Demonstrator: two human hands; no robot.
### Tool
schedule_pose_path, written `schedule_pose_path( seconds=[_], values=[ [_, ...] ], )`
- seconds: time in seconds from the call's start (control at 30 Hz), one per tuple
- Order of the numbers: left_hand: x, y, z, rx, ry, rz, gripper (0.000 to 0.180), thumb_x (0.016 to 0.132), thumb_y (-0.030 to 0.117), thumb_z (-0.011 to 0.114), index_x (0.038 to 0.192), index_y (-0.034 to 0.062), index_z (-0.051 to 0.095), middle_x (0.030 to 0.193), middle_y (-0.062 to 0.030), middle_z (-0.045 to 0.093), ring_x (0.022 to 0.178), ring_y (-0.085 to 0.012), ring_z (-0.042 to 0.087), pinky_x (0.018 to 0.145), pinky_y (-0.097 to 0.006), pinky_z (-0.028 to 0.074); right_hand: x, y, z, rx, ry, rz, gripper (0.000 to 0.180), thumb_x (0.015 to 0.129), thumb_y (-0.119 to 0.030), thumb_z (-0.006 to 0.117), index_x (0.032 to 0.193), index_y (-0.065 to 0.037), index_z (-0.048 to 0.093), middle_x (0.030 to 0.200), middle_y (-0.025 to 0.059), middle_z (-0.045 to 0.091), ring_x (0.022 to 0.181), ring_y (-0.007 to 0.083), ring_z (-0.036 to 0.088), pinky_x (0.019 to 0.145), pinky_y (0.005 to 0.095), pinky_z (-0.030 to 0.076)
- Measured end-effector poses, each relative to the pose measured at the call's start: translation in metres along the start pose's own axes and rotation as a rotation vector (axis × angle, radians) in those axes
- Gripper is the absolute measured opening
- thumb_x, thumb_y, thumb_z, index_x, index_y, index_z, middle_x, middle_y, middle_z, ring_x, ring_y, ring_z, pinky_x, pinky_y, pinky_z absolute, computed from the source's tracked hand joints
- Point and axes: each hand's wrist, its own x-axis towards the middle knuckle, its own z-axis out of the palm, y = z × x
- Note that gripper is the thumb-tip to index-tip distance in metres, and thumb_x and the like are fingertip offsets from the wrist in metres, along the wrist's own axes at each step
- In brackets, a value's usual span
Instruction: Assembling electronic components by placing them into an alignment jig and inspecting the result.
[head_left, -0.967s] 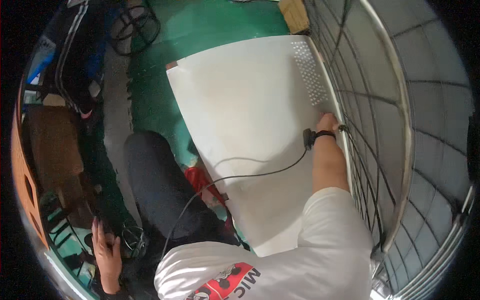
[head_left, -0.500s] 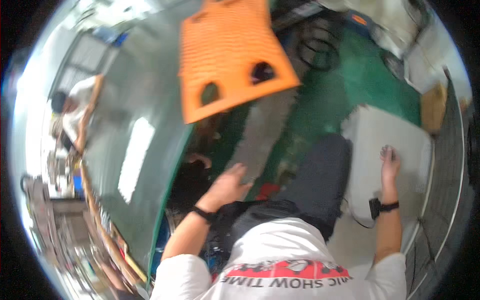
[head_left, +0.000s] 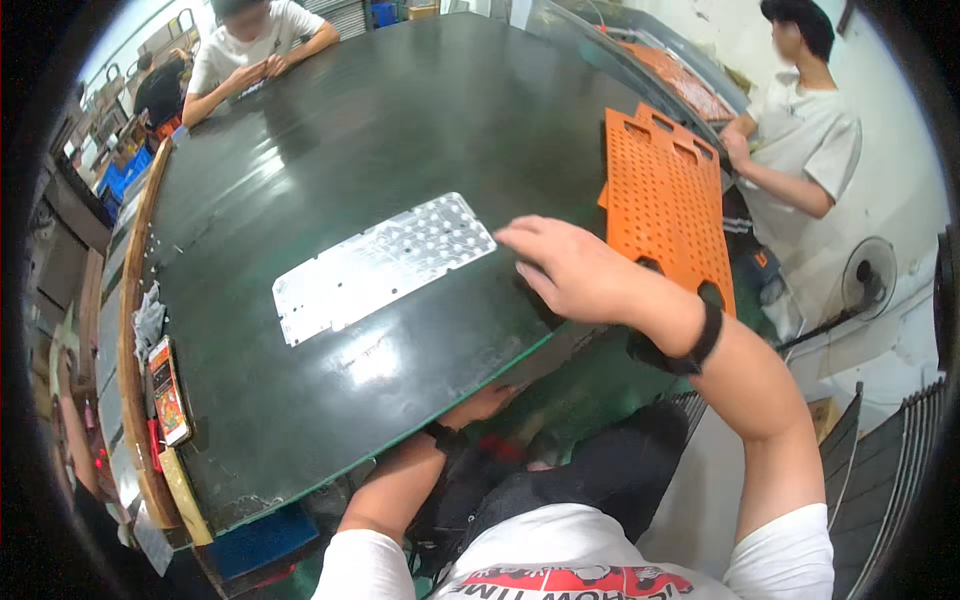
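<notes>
A thin silvery-white perforated metal plate, long and keyboard-shaped, lies flat and slantwise on the dark green table. Its right end has rows of square cutouts. Just off that end is my right hand, over the table, palm down. Its fingers reach toward the plate, the thumb stands apart, and nothing shows in its grasp. My left hand is low by the table's near edge, in shadow; its fingers are too dim and partly hidden to read. Both wrists wear black bands.
An orange perforated board rests at the table's right edge, beyond my right forearm. One person sits at the far left; another stands at the right. A phone lies along the wooden rail. A fan is far right.
The view has swung left and up onto the table, bringing the metal plate into sight. My right hand has moved from beside the grey box-like surface to above the table.
</notes>
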Motion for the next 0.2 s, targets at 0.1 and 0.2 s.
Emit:
schedule_pose_path(
  seconds=[0.1,0.2],
  values=[
    [-0.003,-0.017,0.002,-0.061,0.055,-0.013,0.071,0.089,0.049,0.055,0.141,0.0056,0.034,0.144,-0.0227,0.034,0.133,-0.0383,0.031,0.110,-0.043,0.027,0.053,0.011,0.015,-0.087,-0.239,0.154,0.039,0.083,-0.002,0.053,0.122,0.001,0.051,0.116,0.0216,0.054,0.106,0.0386,0.053,0.091,0.0417,0.045],
    [-0.051,-0.055,0.068,-0.065,0.035,0.107,0.073,0.088,0.049,0.057,0.145,0.0146,0.027,0.149,-0.0181,0.029,0.136,-0.0389,0.025,0.111,-0.042,0.025,0.067,0.030,0.034,-0.091,-0.284,0.276,0.043,0.083,0.000,0.051,0.126,-0.001,0.051,0.118,0.0215,0.052,0.108,0.0377,0.053,0.092,0.0405,0.044]
  ],
)
